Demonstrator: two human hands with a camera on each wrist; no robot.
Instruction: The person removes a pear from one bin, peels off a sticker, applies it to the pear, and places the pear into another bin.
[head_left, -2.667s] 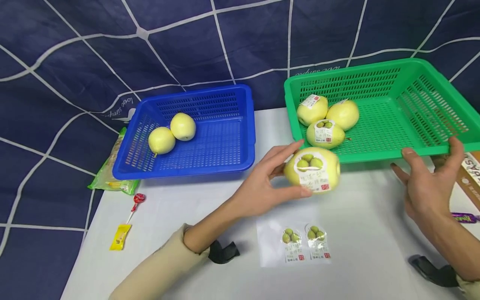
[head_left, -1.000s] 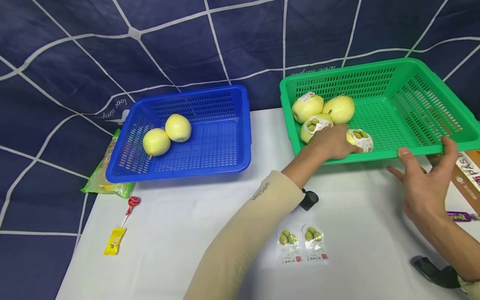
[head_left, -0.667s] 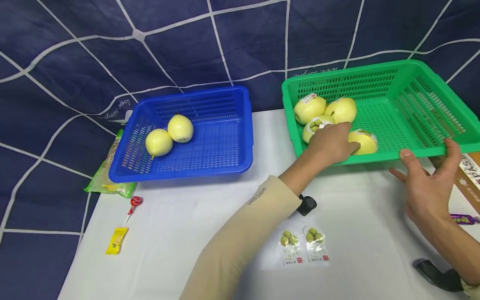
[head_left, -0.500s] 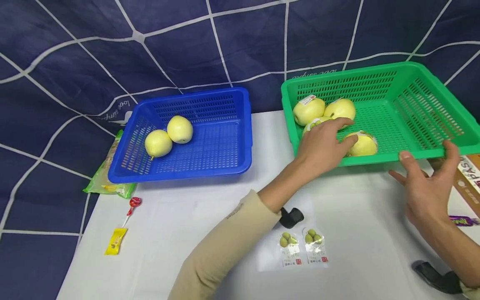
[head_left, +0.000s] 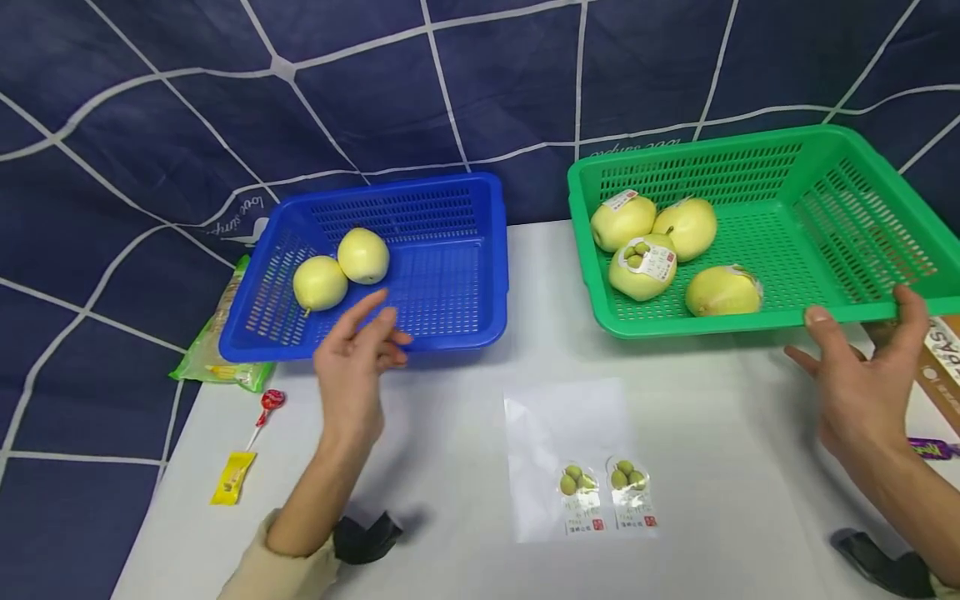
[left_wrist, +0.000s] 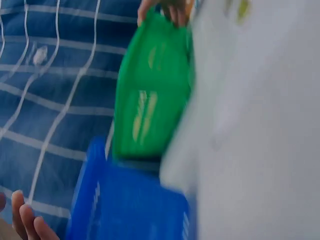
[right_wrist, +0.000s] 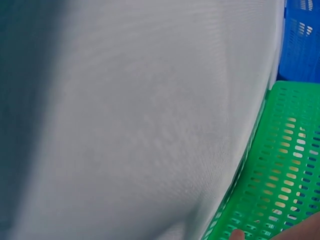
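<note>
Perforated green plastic basket (head_left: 825,312), right fingers (head_left: 817,321) on rim

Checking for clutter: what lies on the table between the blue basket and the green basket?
In the head view, only bare white table separates the blue basket from the green basket; the sticker sheet lies nearer the person.

The empty left hand (head_left: 352,367) hovers by the blue plastic basket (head_left: 450,329). The right hand (head_left: 862,375) holds the green plastic basket's (head_left: 750,321) front rim.
</note>
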